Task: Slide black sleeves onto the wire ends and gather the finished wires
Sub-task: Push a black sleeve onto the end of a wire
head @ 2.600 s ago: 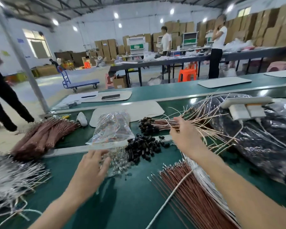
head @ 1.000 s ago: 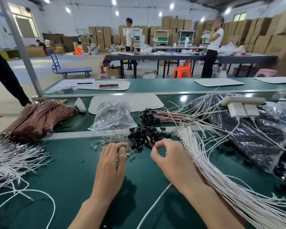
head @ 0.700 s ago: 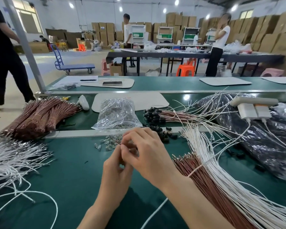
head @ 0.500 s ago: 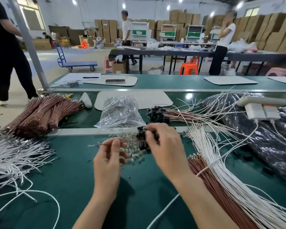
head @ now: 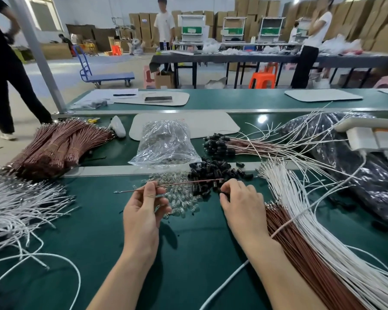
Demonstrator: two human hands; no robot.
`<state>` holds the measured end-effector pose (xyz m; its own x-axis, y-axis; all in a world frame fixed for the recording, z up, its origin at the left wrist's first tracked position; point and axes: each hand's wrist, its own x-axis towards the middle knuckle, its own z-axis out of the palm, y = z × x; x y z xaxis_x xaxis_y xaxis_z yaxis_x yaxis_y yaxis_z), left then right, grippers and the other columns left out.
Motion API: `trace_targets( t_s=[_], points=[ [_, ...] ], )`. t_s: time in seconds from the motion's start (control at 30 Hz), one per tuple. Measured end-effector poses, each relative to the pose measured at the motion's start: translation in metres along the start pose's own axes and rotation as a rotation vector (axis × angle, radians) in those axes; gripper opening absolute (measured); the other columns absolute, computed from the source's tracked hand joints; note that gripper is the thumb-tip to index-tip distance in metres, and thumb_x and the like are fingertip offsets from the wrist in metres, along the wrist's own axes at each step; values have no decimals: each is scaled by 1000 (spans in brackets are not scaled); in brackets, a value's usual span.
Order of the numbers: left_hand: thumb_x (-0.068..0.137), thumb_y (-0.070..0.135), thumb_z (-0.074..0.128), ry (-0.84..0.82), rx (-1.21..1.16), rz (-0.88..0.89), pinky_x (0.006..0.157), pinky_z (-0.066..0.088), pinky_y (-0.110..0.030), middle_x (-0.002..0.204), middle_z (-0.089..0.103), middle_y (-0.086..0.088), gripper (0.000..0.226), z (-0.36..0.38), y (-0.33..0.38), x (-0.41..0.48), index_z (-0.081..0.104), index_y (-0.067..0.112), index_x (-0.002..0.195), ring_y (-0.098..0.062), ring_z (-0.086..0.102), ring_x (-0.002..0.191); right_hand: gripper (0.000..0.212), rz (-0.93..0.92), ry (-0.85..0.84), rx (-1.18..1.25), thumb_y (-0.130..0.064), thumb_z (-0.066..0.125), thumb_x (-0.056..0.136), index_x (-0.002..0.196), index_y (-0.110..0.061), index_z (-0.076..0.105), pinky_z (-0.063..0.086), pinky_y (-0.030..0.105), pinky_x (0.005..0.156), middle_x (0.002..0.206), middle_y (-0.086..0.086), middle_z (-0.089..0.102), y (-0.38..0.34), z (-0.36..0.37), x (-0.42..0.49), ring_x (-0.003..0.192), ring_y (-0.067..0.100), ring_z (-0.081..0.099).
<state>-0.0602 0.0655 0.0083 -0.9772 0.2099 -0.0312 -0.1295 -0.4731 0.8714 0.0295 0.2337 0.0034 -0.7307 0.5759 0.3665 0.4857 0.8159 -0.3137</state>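
My left hand [head: 143, 211] pinches a thin brown wire [head: 184, 182] near its left end and holds it level above the green table [head: 94, 231]. The wire's right tip reaches the fingers of my right hand [head: 241, 204]. Those fingers curl at the near edge of the loose pile of black sleeves [head: 213, 170] and pinch one black sleeve [head: 224, 193]. Behind the pile lies a fan of finished wires [head: 220, 145] with black sleeves on their ends. A sheaf of bare brown wires [head: 300, 247] lies under my right forearm.
White wires [head: 318, 215] lie beside the brown sheaf, and more [head: 16, 204] spread at left. Tied brown bundles [head: 54, 148] sit far left. A clear bag [head: 166, 144], small clear parts [head: 182, 198], a black bag [head: 356, 175] and white chargers [head: 372, 137] are nearby. People stand beyond.
My right hand put finished wires down and came back. Both hands met, then drew apart: the left now holds a brown wire out level and the right has reached into the black sleeves.
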Motion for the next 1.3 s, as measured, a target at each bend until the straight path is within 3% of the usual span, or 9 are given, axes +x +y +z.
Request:
trace_targets(
  t_s=[0.07,0.13,0.2,0.27,0.33,0.53,0.73,0.9,1.3],
  points=[
    [91,31,62,3,-11,-16,55,54,-20,77,69,2,24,-1,0,0,67,9,100,-8,60,60,29,6,25,100,-31,48,104,133,-27,52,42,31,91,116,-5,60,1,0,1,106,15,52],
    [90,30,62,-1,-27,-30,54,53,-19,77,69,3,24,-1,-1,2,67,9,101,-8,59,60,28,93,41,438,-25,50,105,132,-28,57,46,24,84,110,-4,59,-1,-6,3,98,10,55],
    [89,29,63,-3,-40,-46,53,53,-19,76,69,3,23,-2,-2,3,67,9,100,-8,59,59,20,349,3,1127,-16,56,102,118,-24,65,54,20,71,98,-2,65,-3,-16,8,81,5,61],
    [87,30,64,-11,-49,-57,54,54,-19,76,69,3,24,-1,-2,4,67,10,100,-7,60,59,20,596,-106,1845,-5,58,99,115,-13,66,60,25,72,87,5,71,-6,-26,6,76,12,69],
    [87,30,64,-8,-49,-62,55,54,-19,76,69,3,24,-1,-2,4,67,10,100,-7,60,59,20,702,-151,2147,0,55,98,113,-8,65,62,32,76,88,12,72,-6,-27,4,80,21,73],
    [90,27,62,8,-49,-50,55,55,-18,75,69,3,21,1,-3,4,67,10,99,-7,59,58,33,703,-206,2263,1,61,81,112,-9,64,63,37,79,98,19,72,-15,-26,-2,90,29,75],
    [97,24,59,17,-10,-15,55,54,-19,75,69,3,15,3,-2,2,67,11,97,-6,59,57,34,709,-217,2293,2,62,77,109,-11,64,62,41,83,95,17,72,-17,-25,-4,87,28,75],
    [98,24,58,18,-3,-19,55,54,-20,75,69,3,15,3,-2,0,67,11,97,-6,59,58,34,690,-224,2323,2,61,78,109,-11,64,59,43,90,96,16,73,-15,-26,-6,89,27,74],
    [86,32,63,-14,7,-15,53,53,-21,79,70,2,24,3,1,-2,68,12,97,-8,59,59,31,663,-279,2301,-3,65,81,109,-17,67,62,40,82,101,12,75,-13,-19,-8,95,29,74]
  ],
)
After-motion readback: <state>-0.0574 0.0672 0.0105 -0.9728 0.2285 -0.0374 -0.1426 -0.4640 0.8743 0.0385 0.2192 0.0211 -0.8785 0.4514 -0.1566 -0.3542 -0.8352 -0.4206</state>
